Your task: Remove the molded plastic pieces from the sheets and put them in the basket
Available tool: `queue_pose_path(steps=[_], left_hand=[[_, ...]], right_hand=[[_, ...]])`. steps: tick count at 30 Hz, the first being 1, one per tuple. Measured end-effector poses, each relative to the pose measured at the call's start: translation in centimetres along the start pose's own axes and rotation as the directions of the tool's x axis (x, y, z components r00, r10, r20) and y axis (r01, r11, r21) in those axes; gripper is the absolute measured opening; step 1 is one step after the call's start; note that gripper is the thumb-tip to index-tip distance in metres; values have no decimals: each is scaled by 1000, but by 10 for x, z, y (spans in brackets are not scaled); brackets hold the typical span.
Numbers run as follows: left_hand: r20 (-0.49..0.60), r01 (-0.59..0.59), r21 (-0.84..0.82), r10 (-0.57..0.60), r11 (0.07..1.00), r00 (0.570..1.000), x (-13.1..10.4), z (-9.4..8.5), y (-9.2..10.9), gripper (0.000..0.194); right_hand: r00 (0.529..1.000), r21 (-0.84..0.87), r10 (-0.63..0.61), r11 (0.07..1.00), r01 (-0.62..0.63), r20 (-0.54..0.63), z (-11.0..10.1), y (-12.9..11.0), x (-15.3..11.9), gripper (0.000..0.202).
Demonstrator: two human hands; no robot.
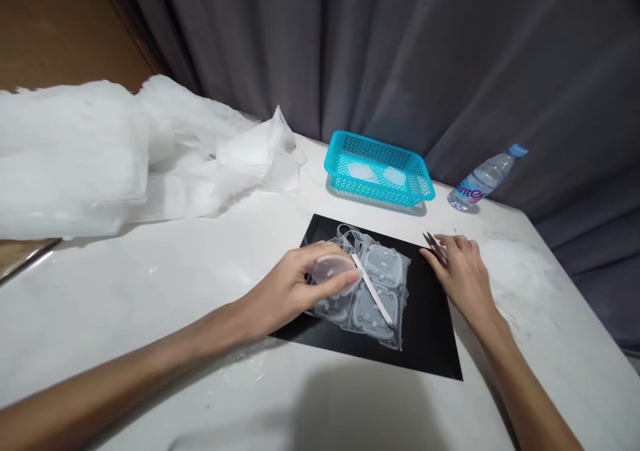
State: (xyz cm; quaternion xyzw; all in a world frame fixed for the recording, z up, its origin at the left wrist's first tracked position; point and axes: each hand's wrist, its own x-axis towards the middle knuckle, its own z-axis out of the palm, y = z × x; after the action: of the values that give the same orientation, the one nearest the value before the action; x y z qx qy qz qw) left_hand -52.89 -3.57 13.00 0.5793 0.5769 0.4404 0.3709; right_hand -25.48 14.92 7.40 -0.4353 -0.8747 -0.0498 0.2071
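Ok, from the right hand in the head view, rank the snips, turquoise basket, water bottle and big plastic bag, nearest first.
From the right hand:
1. Snips, at its fingertips on the black mat's edge.
2. Turquoise basket, behind, slightly left.
3. Water bottle, behind right; close to the basket's rank.
4. Big plastic bag, far left.

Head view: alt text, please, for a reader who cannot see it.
The left hand holds a clear plastic piece over a clear moulded sheet on a black mat; the right hand holds small snips. A turquoise basket stands behind.
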Motion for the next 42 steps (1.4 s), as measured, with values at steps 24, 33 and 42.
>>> queue_pose_path(steps=[24, 33, 42], left_hand=[[27, -303, 193, 303, 933, 952, -1, -4, -13, 14], [42, -449, 214, 451, 868, 892, -6, 1, -20, 18], [50, -514, 274, 522, 812, 851, -5, 0, -18, 17]], right_hand=[[932, 844, -225, 520, -132, 285, -53, -81, -22, 26], [944, 862, -285, 506, 2, 165, -49, -87, -26, 29], [935, 842, -317, 539, 42, 156, -49, -83, -27, 33]])
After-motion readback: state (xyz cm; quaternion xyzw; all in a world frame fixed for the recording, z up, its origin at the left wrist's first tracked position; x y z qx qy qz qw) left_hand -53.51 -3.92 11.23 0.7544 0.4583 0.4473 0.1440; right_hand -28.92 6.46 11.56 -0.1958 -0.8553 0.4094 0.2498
